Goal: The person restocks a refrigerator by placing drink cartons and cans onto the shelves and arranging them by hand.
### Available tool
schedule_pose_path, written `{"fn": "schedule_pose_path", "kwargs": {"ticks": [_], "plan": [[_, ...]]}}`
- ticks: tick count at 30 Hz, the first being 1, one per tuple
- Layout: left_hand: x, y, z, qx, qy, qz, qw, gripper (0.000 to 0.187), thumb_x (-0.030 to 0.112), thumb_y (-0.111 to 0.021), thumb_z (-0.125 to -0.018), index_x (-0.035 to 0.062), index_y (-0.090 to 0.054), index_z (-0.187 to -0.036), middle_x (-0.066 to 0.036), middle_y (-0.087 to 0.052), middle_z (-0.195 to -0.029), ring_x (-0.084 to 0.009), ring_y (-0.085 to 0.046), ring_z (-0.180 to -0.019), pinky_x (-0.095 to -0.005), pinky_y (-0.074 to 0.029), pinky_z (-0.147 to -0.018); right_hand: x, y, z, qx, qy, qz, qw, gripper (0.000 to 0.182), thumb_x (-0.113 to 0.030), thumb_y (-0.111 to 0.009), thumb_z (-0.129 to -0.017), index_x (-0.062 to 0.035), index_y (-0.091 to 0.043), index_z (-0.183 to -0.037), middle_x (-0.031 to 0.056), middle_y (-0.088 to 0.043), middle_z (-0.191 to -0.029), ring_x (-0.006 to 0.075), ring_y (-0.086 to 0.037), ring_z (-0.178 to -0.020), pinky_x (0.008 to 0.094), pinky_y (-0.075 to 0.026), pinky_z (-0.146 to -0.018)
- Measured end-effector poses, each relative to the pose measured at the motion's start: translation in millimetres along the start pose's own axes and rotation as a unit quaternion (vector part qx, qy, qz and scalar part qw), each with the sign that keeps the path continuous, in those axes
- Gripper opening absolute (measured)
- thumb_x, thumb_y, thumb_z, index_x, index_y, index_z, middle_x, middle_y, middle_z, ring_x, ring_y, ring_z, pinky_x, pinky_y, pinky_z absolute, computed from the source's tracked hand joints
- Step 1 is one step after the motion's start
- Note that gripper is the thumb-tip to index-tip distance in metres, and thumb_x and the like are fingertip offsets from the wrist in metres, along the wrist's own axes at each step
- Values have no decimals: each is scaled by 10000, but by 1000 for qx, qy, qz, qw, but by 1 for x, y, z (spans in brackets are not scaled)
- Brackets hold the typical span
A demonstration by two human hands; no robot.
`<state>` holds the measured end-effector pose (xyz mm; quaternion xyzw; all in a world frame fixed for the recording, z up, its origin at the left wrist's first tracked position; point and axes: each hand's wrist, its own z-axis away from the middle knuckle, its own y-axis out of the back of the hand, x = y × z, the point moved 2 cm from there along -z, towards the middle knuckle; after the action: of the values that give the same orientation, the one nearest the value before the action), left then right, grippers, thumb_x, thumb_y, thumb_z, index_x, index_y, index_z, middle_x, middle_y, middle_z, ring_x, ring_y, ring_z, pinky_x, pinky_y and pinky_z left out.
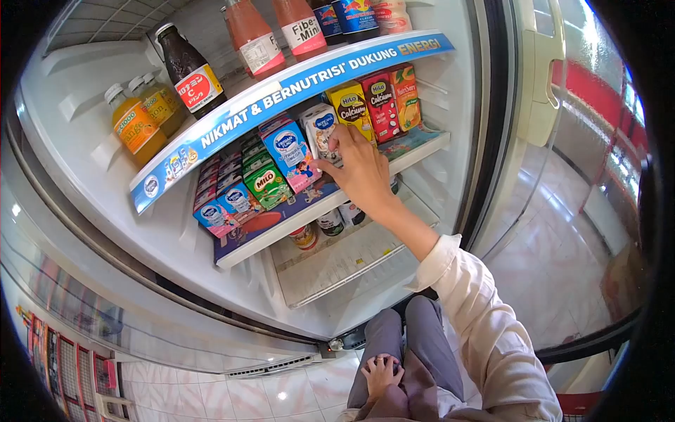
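Note:
My right hand [362, 171] reaches onto the middle shelf of a fridge. Its thumb and fingers are closed about a small white drink carton [322, 124], which they partly cover. Left of it stands a blue and pink Frisian Flag milk carton [288, 150]; on its right are a yellow HiLo carton [351, 107], a red HiLo carton [380, 105] and an orange juice carton [406, 96]. A green Milo carton [266, 181] heads a row farther left. Down on my knee, my left hand [382, 374] rests with its fingers spread and holds nothing visible.
Above, a blue shelf strip [295, 88] fronts a dark bottle [188, 70], orange drink bottles [137, 125] and pink bottles [254, 39]. Cans [329, 223] stand on the lower shelf [337, 271]. The fridge door [541, 77] is swung out at right.

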<state>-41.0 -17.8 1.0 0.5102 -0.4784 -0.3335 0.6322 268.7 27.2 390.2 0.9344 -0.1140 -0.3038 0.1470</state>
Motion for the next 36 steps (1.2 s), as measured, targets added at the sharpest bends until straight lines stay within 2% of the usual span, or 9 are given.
{"fn": "schedule_pose_path", "kwargs": {"ticks": [9,13,18,19,21,23,28,33,36], "plan": [[0,-6,0,-2,10,3,1000,249,382,-736,-724,266,-654,-928,27,-535,-1167,-309,-418,-1189,-568,-325,-932,1,1,-3,-30,-9,26,999,352,-223,-784,-771,-37,-555,-964,130,-590,-930,364,-626,-918,476,-502,-695],[-1,-4,-1,-8,15,14,1000,247,382,-730,-729,264,-658,-934,26,-542,-1166,-309,-423,-1186,-577,-324,-934,0,15,19,97,175,-63,978,263,-149,-765,-785,-39,-557,-902,105,-570,-909,315,-568,-800,431,-466,-677],[-6,5,-2,57,21,145,988,237,349,-712,-796,205,-642,-971,-4,-577,-1066,-251,-495,-1088,-513,-385,-917,35,42,159,61,53,-106,991,136,-1,-684,-777,-27,-550,-779,92,-508,-703,243,-510,-630,344,-404,-577],[-10,13,-8,31,54,325,944,232,317,-712,-820,175,-628,-982,4,-579,-1056,-222,-494,-1080,-467,-386,-927,56,36,201,5,-16,-115,993,135,-11,-684,-776,-27,-550,-782,93,-502,-703,236,-498,-612,347,-395,-550],[-10,52,-23,-28,118,646,753,227,254,-711,-866,115,-598,-1005,19,-581,-1036,-164,-493,-1064,-376,-389,-947,93,24,292,-129,-217,-137,958,138,-57,-673,-821,-21,-541,-807,96,-473,-598,211,-455,-504,355,-383,-512],[10,127,-38,11,57,697,715,204,157,-679,-901,56,-551,-1024,-9,-548,-998,-118,-495,-963,-265,-401,-877,112,26,372,-220,-308,-101,920,148,-139,-659,-862,-27,-563,-851,104,-496,-557,222,-513,-502,364,-422,-528],[66,312,-33,116,-201,769,595,454,511,-673,-855,84,-573,-972,-55,-518,-865,-184,-476,-759,-349,-431,-711,113,34,444,-331,-234,-70,912,142,-179,-653,-875,-53,-590,-892,149,-577,-623,270,-649,-623,377,-489,-598],[100,360,-14,111,-372,809,442,452,506,-669,-854,89,-559,-986,-54,-501,-881,-191,-471,-772,-356,-429,-717,133,17,445,-273,-339,-113,893,116,-78,-664,-856,-9,-575,-829,110,-490,-560,223,-442,-473,356,-386,-505],[109,361,-10,104,-399,814,409,451,504,-667,-853,92,-551,-994,-54,-491,-891,-195,-468,-781,-361,-428,-720,130,19,444,-284,-326,-89,897,140,-102,-679,-847,-12,-575,-820,107,-504,-561,227,-490,-474,359,-405,-510]]}}
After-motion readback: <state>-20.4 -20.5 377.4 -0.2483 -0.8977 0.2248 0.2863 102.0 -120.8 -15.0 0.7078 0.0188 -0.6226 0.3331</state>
